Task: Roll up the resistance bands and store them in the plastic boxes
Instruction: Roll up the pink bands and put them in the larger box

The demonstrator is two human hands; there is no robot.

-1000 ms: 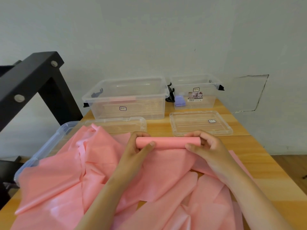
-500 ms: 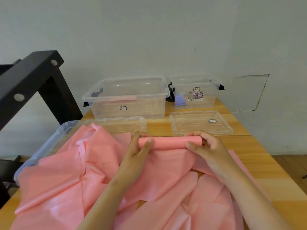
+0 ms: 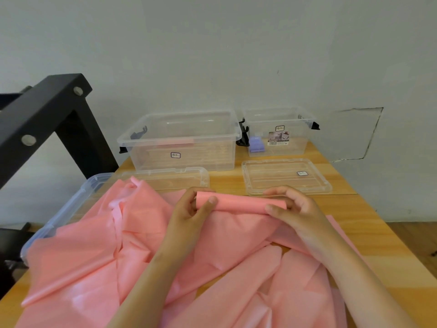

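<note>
pink band roll [image 3: 238, 203] lying crosswise just in front of large clear box [image 3: 182, 140], left hand [image 3: 189, 214] gripping its left end, right hand [image 3: 295, 209] pinching right end, loose band sheet [image 3: 94, 256] trailing nearer

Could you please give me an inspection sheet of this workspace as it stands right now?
Surface: wooden table, largely covered by loose pink bands.
Job's things: pink roll, part-rolled, its tail running into the loose sheet; large clear box and small clear box open at the back; left lid and right lid lie flat in front of them.
Clutter: purple item inside the small clear box; bluish container at the left edge, partly under the bands.
Hands: left hand and right hand each grip one end of the pink roll.
Cables: nothing seen.
Surroundings: grey wall behind; black frame at left.
</note>
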